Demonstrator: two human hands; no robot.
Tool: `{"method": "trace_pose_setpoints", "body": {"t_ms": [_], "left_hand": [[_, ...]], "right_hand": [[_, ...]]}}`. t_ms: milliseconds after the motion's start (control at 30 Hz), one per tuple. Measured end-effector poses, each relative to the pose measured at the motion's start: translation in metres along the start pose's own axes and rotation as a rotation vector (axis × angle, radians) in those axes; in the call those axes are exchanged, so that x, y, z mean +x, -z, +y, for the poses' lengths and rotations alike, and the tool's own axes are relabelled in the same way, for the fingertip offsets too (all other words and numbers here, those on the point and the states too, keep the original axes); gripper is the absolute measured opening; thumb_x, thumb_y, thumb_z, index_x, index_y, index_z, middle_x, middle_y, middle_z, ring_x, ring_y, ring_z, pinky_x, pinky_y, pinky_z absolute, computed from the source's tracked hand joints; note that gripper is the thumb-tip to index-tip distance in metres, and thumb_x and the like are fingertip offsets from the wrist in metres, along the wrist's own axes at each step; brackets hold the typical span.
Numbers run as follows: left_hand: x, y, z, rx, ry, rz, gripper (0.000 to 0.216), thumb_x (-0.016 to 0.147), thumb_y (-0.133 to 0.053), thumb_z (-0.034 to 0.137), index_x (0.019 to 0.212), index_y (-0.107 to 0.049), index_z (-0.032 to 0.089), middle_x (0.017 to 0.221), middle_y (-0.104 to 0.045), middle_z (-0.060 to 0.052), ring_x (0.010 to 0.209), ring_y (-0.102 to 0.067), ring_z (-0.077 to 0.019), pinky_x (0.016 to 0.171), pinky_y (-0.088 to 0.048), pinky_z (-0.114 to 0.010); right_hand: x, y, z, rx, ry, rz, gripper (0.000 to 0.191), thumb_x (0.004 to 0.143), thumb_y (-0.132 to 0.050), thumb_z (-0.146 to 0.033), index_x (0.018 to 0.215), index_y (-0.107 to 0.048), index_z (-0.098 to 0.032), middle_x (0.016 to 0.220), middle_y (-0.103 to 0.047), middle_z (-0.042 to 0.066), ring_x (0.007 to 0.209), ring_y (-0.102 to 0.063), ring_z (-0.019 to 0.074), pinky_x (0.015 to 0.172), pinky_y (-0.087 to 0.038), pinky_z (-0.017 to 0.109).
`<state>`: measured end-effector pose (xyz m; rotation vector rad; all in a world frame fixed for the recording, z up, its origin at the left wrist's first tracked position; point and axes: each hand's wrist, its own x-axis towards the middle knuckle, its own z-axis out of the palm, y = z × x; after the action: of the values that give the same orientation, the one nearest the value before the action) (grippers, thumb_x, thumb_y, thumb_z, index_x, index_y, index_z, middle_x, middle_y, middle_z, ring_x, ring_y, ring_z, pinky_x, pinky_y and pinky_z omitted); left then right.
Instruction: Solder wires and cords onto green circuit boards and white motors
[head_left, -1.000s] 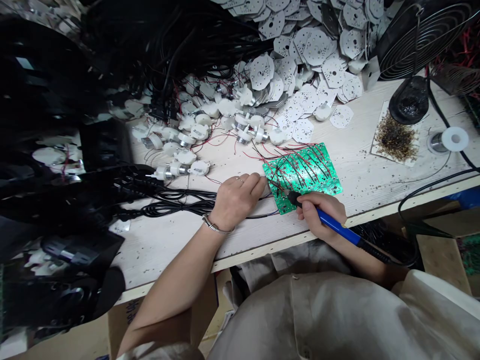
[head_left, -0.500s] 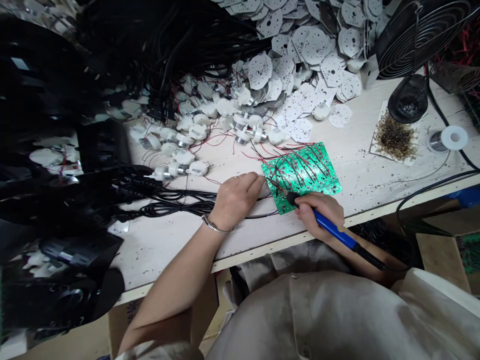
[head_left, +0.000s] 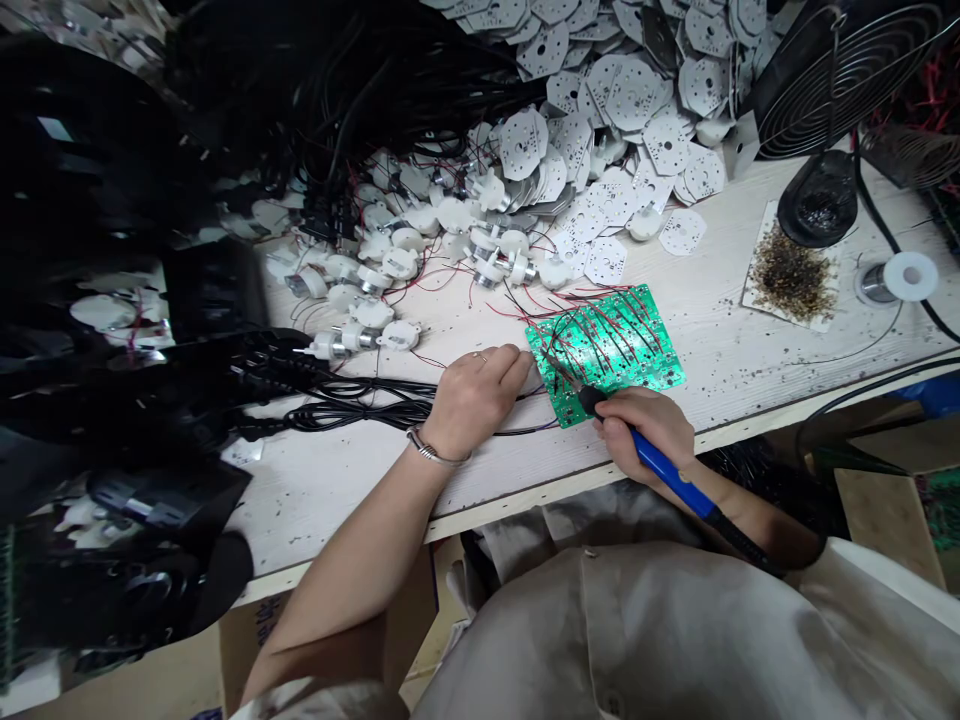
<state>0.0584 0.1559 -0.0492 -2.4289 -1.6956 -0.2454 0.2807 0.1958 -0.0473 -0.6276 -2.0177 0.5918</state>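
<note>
Counter (head_left: 720, 340), green board (head_left: 611, 345), left hand (head_left: 476, 400) and right hand (head_left: 658, 418), soldering iron (head_left: 671, 478).
Big heap of white plates (head_left: 630, 95) at the back, small motors (head_left: 397, 262) piled left of it, black cables (head_left: 367, 395) lying nearer the person and reaching the left hand; board flat near the counter's front edge, just right of the left hand. Left hand: fingers curled at board's left edge, undersides hidden, can't tell what its grip has. Right hand: grip closed round the blue-handled iron, tilted, tip end over the board's left part, contact unclear. Spool (head_left: 909, 277) off to the right. Thin red and black wires (head_left: 600, 330) strung across the board.
</note>
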Motion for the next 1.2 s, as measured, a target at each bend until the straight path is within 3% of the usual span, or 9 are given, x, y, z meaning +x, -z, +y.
{"method": "trace_pose_setpoints", "body": {"t_ms": [300,567,767,1067,1200], "left_hand": [[-0.0005,-0.0013,-0.0006,0.086,-0.051,0.073,0.022,0.097,-0.042,0.016,0.096,-0.064,0.016,0.081,-0.065,-0.003,0.064,-0.054,-0.0142,0.058,-0.041,-0.029],[-0.0007,-0.0015,-0.0004,0.078,-0.047,0.079,0.022,0.097,-0.042,0.016,0.095,-0.064,0.016,0.08,-0.065,-0.004,0.063,-0.054,-0.0143,0.057,-0.04,-0.029],[-0.0009,-0.0017,-0.0002,0.034,-0.009,0.017,0.025,0.097,-0.039,0.016,0.098,-0.064,0.018,0.082,-0.065,-0.005,0.065,-0.056,-0.0135,0.057,-0.039,-0.029],[0.0004,-0.003,0.0007,0.087,-0.053,0.116,0.022,0.096,-0.043,0.015,0.094,-0.065,0.016,0.079,-0.064,-0.004,0.062,-0.053,-0.0147,0.056,-0.039,-0.029],[-0.0003,-0.0028,0.0004,0.043,-0.027,0.092,0.022,0.095,-0.044,0.014,0.094,-0.066,0.016,0.079,-0.064,-0.004,0.063,-0.053,-0.0145,0.056,-0.037,-0.029]], "right_hand": [[-0.0051,-0.0009,-0.0008,0.045,-0.088,0.114,0.018,0.085,-0.056,-0.016,0.1,-0.063,-0.023,0.063,-0.07,-0.002,0.059,-0.068,0.0145,0.06,-0.057,0.028],[-0.0074,-0.0001,0.0,0.07,-0.145,0.085,0.017,0.086,-0.055,-0.017,0.1,-0.062,-0.025,0.063,-0.07,-0.003,0.058,-0.068,0.0148,0.06,-0.058,0.03],[-0.0073,-0.0001,-0.0004,0.059,-0.149,0.091,0.02,0.085,-0.056,-0.016,0.101,-0.062,-0.025,0.064,-0.07,-0.003,0.061,-0.068,0.0149,0.062,-0.058,0.029],[-0.0067,0.0008,-0.0012,0.08,-0.138,0.093,0.02,0.085,-0.056,-0.015,0.101,-0.062,-0.025,0.065,-0.07,-0.002,0.06,-0.068,0.015,0.061,-0.058,0.029],[-0.0076,-0.0015,0.0001,0.09,-0.153,0.09,0.019,0.085,-0.056,-0.016,0.101,-0.063,-0.025,0.066,-0.071,-0.003,0.06,-0.068,0.0149,0.062,-0.058,0.03]]}}
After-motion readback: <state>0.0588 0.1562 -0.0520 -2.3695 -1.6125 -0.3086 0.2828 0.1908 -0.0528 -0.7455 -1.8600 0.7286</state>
